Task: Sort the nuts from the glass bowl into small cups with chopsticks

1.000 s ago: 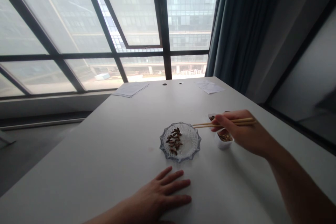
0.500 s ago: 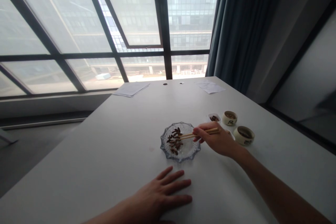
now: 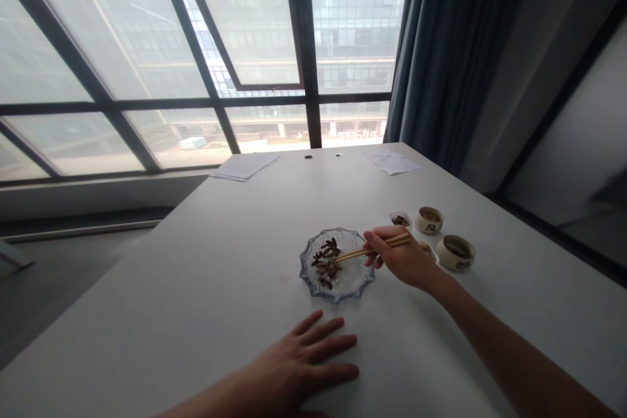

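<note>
My right hand [image 3: 396, 253] is closed around a pair of wooden chopsticks [image 3: 357, 252], which slant down to the left over a clear glass plate [image 3: 356, 279] with a scalloped rim. Their tips meet the small dark brown elongated pieces [image 3: 327, 268] lying on the plate's left half; whether a piece is pinched between them I cannot tell. My left hand [image 3: 308, 356] rests flat on the white table [image 3: 220, 300] in front of the plate, fingers spread, with nothing in it.
Right of the plate stand two cream cups [image 3: 429, 227] with dark markings and contents. A small white dish [image 3: 400, 218] holds dark pieces, and another white dish [image 3: 429, 251] is partly behind my right hand. Paper sheets [image 3: 245, 166] lie at the far left, more papers [image 3: 392, 162] at the far right.
My right hand has shifted slightly right, and the chopsticks have drawn closer together, their tips near the same pieces. My left hand has stayed still.
</note>
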Motion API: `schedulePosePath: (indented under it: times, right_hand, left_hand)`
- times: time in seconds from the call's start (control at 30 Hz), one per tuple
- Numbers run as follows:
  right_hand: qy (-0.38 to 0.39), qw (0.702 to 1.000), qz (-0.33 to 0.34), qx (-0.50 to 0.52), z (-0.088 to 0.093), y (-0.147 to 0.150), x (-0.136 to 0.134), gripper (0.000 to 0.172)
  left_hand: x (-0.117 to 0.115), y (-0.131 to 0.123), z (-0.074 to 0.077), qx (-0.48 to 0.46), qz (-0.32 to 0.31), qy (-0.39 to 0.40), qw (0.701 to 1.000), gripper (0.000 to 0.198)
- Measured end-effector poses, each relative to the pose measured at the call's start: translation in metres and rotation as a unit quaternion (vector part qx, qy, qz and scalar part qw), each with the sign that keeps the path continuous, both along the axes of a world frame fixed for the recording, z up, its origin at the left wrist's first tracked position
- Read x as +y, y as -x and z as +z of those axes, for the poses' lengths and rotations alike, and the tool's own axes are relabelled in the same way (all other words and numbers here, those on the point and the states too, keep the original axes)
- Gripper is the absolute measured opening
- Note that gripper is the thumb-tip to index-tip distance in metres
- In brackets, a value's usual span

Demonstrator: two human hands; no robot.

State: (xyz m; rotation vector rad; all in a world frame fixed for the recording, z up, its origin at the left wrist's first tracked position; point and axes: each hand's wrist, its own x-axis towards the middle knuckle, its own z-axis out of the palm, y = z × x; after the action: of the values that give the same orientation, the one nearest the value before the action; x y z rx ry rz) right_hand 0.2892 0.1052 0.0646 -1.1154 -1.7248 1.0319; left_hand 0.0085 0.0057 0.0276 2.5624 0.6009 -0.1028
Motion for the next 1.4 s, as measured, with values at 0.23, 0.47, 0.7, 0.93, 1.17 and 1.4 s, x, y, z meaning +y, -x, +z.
schedulePosePath:
  times: [0.23,0.47,0.7,0.93,1.17,1.4]
  right_hand:
    - [-0.025,0.998,-0.046,0.022,0.012,-0.004,-0.002,0.059]
    - [-0.086,0.97,-0.215,0.081,0.042,-0.037,0.002,0.06]
    - [-0.139,0.923,-0.352,0.067,0.057,-0.075,0.011,0.051]
    - [-0.155,0.923,-0.351,0.024,0.05,-0.088,0.02,0.051]
    - [-0.142,0.93,-0.332,0.067,0.056,-0.081,0.013,0.045]
    - [-0.05,0.976,-0.187,0.097,0.057,-0.054,0.0,0.044]
  left_hand:
    - [0.0,-0.001,0.002,-0.012,0.002,0.002,1.0,0.068]
    - [-0.001,0.001,-0.001,-0.045,0.003,0.004,0.999,0.069]
    - [0.001,0.0,-0.001,0.002,0.001,0.011,1.0,0.077]
    - [0.001,0.001,-0.001,-0.016,-0.002,-0.001,1.0,0.075]
    - [0.001,0.0,0.0,-0.018,0.003,0.007,1.0,0.071]
    - [0.0,0.001,-0.003,-0.043,0.001,0.002,0.999,0.072]
